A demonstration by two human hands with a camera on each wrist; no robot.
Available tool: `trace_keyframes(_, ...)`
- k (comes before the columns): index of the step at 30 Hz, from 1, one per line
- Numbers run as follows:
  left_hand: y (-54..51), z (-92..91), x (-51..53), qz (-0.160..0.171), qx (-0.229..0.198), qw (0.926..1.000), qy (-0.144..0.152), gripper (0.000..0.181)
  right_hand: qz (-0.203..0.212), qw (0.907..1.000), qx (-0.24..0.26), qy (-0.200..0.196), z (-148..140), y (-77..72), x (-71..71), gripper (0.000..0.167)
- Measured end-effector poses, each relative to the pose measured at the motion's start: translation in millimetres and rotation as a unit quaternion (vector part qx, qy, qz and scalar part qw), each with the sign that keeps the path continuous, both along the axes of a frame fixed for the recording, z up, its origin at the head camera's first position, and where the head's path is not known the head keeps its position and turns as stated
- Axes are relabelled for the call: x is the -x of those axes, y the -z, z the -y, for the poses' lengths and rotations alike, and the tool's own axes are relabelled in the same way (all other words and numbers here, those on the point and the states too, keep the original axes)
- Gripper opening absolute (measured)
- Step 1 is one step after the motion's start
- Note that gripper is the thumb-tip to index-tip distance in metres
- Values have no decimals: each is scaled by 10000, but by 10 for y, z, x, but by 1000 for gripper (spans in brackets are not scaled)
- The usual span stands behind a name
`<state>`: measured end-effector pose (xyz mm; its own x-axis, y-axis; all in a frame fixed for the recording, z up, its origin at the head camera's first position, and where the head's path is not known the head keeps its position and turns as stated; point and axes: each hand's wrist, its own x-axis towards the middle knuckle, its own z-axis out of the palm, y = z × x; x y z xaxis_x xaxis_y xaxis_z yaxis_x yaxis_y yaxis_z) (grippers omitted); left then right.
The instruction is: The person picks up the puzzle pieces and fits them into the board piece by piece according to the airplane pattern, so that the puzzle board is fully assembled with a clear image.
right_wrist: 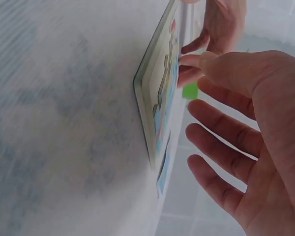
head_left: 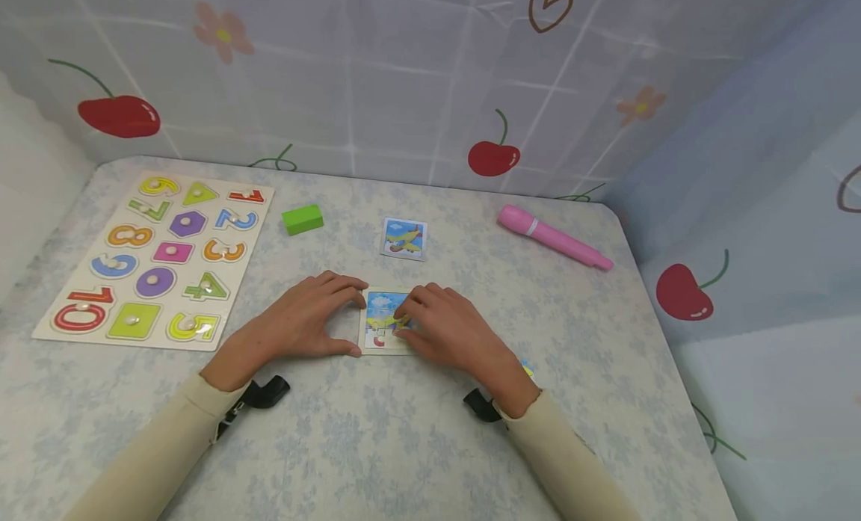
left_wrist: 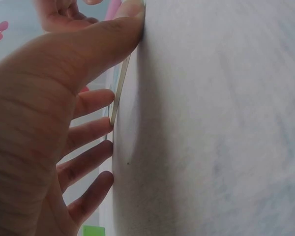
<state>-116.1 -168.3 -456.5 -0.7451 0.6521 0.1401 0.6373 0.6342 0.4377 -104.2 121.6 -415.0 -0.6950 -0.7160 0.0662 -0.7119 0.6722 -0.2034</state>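
A small jigsaw board (head_left: 364,334) with a blue airplane picture lies in front of me. Its near right part shows bare backing in the right wrist view. My left hand (head_left: 312,315) holds the board at its left side, thumb by the near corner and fingertips by the far one. Over the right part of the picture, my right hand (head_left: 451,330) pinches what looks like a small yellowish puzzle piece (head_left: 401,323) between thumb and index finger; the fingers hide most of it. In the right wrist view the other right fingers (right_wrist: 223,128) extend loosely beyond the board.
Behind the board lies an airplane picture card (head_left: 403,238), with a green block (head_left: 303,220) to its left. A number-and-shape peg board (head_left: 232,288) fills the left side. At the back right is a pink pen-like stick (head_left: 561,241). My right wrist partly hides a colourful piece (head_left: 528,369).
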Motion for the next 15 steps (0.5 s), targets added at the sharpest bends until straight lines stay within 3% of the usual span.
trace_keyframes(15, 11, 6, -17, -54, -64, 10000, 15, 69, 140, 9992, 189, 312, -466, -17, -31, 33)
